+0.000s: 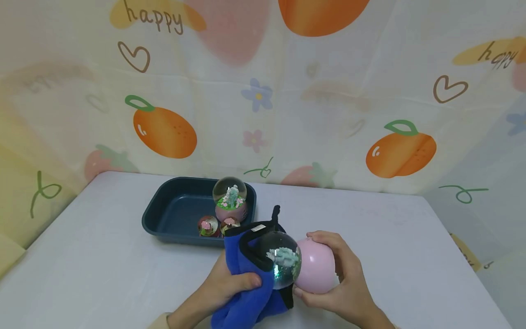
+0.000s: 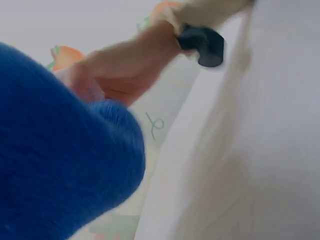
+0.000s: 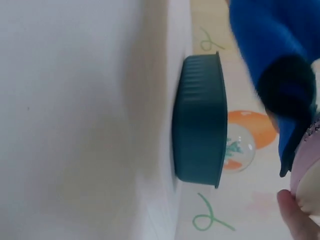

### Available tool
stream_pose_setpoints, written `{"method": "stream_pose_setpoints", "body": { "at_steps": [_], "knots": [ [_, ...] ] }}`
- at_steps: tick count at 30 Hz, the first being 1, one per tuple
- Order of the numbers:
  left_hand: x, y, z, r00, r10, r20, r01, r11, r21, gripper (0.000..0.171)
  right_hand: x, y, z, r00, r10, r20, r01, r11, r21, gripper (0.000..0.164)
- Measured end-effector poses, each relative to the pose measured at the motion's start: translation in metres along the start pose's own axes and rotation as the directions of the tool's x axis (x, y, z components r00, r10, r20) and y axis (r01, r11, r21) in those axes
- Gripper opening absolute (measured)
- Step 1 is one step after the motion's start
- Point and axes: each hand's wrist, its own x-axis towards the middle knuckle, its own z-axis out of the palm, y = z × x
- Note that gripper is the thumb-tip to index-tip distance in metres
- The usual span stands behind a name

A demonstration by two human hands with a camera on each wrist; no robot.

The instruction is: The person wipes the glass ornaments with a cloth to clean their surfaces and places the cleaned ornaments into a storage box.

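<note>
My left hand [image 1: 226, 283] grips a fleecy blue cloth [image 1: 250, 297] with black edging, a black loop and a small white label, its thumb lying over the front. A snow globe is tilted onto its side, its glass ball [image 1: 285, 260] against the cloth and its pink base [image 1: 316, 266] pointing right. Around that base, the fingers and thumb of my right hand [image 1: 345, 278] hold the globe. In the left wrist view the blue cloth [image 2: 65, 150] hides most of the globe. The right wrist view shows part of the pink base [image 3: 307, 160] beside the cloth.
Behind the hands, a dark blue tray [image 1: 176, 210] sits on the white-covered table [image 1: 102, 274]. In its right part stand a larger snow globe [image 1: 230, 201] and two small globes, one [image 1: 208, 226] beside the other [image 1: 229, 224]. A fruit-print curtain [image 1: 308, 114] hangs behind.
</note>
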Motion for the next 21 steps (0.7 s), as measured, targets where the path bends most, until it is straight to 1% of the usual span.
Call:
{"method": "stream_pose_setpoints", "body": {
  "at_steps": [2, 3, 4, 6, 8, 10, 12, 14, 16, 18, 21],
  "knots": [
    [0.001, 0.001, 0.003, 0.998, 0.017, -0.054, -0.012, 0.996, 0.085, 0.07, -0.001, -0.002, 0.0, 0.997, 0.075, -0.005, -0.075, 0.997, -0.021, 0.087],
    [0.001, 0.001, 0.005, 0.996, 0.018, -0.085, -0.008, 0.992, 0.124, 0.073, -0.001, -0.003, 0.001, 0.994, 0.109, -0.004, -0.109, 0.994, -0.021, 0.087],
    [0.001, 0.001, 0.006, 0.993, 0.033, -0.11, -0.013, 0.985, 0.174, 0.078, -0.001, -0.005, 0.001, 0.989, 0.146, -0.002, -0.146, 0.989, -0.024, 0.086],
    [0.0, 0.001, 0.009, 0.987, 0.048, -0.151, -0.011, 0.972, 0.237, 0.087, -0.002, -0.007, 0.001, 0.975, 0.22, 0.012, -0.22, 0.975, -0.031, 0.084],
    [0.0, 0.0, 0.01, 0.982, 0.068, -0.178, -0.016, 0.96, 0.278, 0.098, -0.002, -0.009, 0.001, 0.958, 0.284, 0.031, -0.283, 0.959, -0.02, 0.081],
    [0.0, -0.001, 0.012, 0.978, 0.085, -0.189, -0.024, 0.953, 0.303, 0.104, -0.002, -0.011, 0.001, 0.944, 0.328, 0.046, -0.329, 0.944, 0.011, 0.079],
    [-0.001, -0.001, 0.015, 0.976, 0.067, -0.205, -0.005, 0.957, 0.291, 0.106, -0.002, -0.012, 0.002, 0.931, 0.361, 0.058, -0.364, 0.93, 0.048, 0.078],
    [-0.002, -0.001, 0.018, 0.975, 0.053, -0.218, 0.014, 0.956, 0.294, 0.107, -0.002, -0.013, 0.002, 0.919, 0.387, 0.071, -0.392, 0.917, 0.077, 0.077],
    [-0.002, -0.001, 0.021, 0.973, 0.08, -0.216, -0.007, 0.948, 0.319, 0.108, -0.003, -0.014, 0.002, 0.907, 0.411, 0.089, -0.418, 0.903, 0.097, 0.075],
    [-0.003, -0.003, 0.023, 0.969, 0.132, -0.209, -0.049, 0.93, 0.364, 0.109, -0.003, -0.013, 0.002, 0.901, 0.42, 0.11, -0.431, 0.896, 0.107, 0.074],
    [-0.004, -0.005, 0.023, 0.954, 0.242, -0.174, -0.144, 0.886, 0.442, 0.111, -0.002, -0.013, 0.0, 0.892, 0.432, 0.135, -0.447, 0.888, 0.11, 0.072]
  ]
}}
